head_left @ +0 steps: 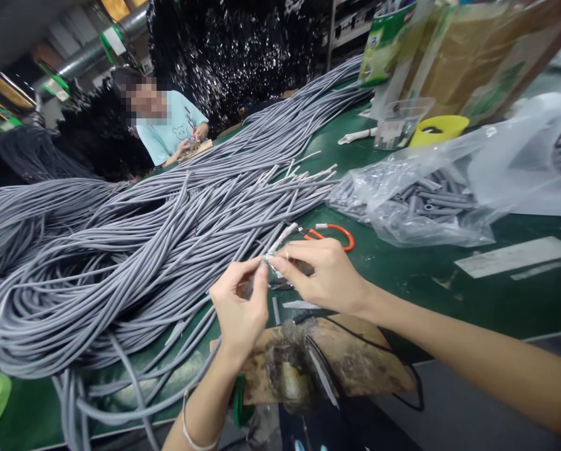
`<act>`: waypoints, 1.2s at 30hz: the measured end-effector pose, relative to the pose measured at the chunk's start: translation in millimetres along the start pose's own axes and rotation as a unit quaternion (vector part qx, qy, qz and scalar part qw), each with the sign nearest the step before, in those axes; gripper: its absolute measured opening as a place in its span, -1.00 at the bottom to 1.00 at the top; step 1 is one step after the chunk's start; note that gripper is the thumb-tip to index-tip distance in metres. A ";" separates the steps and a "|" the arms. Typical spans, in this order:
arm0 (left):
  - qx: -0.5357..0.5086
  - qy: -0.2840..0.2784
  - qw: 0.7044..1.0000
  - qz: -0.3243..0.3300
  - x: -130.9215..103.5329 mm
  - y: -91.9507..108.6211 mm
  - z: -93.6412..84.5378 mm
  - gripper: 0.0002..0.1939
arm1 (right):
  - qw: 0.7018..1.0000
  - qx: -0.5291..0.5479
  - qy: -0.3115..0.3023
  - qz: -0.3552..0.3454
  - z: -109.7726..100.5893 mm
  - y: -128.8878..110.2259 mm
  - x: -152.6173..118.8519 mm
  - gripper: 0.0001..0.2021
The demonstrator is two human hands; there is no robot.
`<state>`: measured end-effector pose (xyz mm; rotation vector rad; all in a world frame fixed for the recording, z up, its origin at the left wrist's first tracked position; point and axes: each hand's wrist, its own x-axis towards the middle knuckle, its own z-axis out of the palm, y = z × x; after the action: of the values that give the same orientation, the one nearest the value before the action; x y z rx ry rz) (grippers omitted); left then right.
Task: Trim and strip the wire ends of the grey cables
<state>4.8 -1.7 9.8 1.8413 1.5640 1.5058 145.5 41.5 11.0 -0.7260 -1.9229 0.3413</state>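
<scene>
My left hand point(237, 307) pinches a grey cable near its stripped end, thumb and forefinger pressed together. My right hand point(330, 272) meets it fingertip to fingertip, its thumb and forefinger closed on the same cable's silvery, foil-like shielding. The whitish stripped cable end point(286, 233) sticks up beyond my fingers; the exact part held is partly hidden. Just behind my right hand lies an orange-handled cutting tool point(348, 235), partly covered by that hand. A big heap of grey cables point(134, 250) spreads along the left, several with stripped pale ends.
A clear plastic bag point(402, 200) of short grey tubes lies at right, near a yellow round container point(439, 130) and a clear cup point(397, 125). Cardboard boxes point(487, 62) stand behind. A stained wooden board point(360, 363) is at the front edge. Another person point(170, 125) sits across the table.
</scene>
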 end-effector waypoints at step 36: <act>-0.080 0.073 0.993 -0.037 14.0 2.6 -5.4 -0.88 | 0.985 -0.167 0.030 -0.028 -5.5 4.8 2.2 -0.72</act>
<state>-0.2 7.3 21.2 1.6000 1.5075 1.7110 151.4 46.2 12.5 -0.8863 -1.9605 -0.0407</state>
